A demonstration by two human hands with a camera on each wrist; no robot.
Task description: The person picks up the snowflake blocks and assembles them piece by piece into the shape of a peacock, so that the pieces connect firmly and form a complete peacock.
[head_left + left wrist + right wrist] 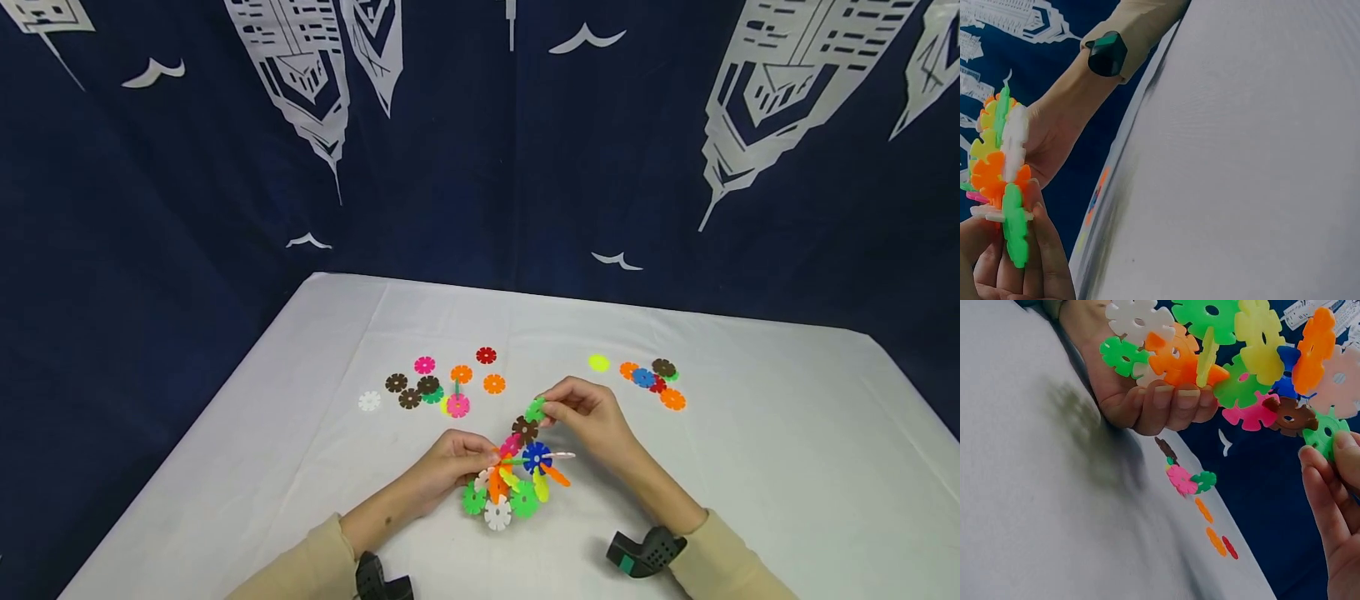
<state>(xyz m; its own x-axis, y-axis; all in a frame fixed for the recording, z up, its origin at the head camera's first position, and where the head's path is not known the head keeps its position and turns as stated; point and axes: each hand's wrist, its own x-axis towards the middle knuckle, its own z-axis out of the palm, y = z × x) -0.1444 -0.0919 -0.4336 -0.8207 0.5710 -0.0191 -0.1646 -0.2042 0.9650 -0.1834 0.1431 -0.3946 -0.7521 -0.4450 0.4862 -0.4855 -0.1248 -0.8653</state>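
Observation:
My left hand (453, 467) grips a cluster of interlocked plastic snowflake discs (524, 499) in green, white, orange, yellow, pink, blue and brown, held above the table. In the right wrist view, the curled fingers of that hand (1154, 406) lie against the orange and white discs. My right hand (592, 421) pinches a green snowflake disc (535, 409) between thumb and fingertips. That green disc (1325, 434) meets the brown disc (1291, 417) at the cluster's end; whether their slots are fully locked I cannot tell. A green disc (1015, 225) points toward the left wrist camera.
On the white-covered table (787, 458), loose discs lie beyond the left hand, including a red one (486, 356), a white one (369, 402) and a pink one (458, 406) joined to an upright green disc. Another group, with an orange disc (672, 400), lies at the right. A dark blue curtain (450, 208) hangs behind.

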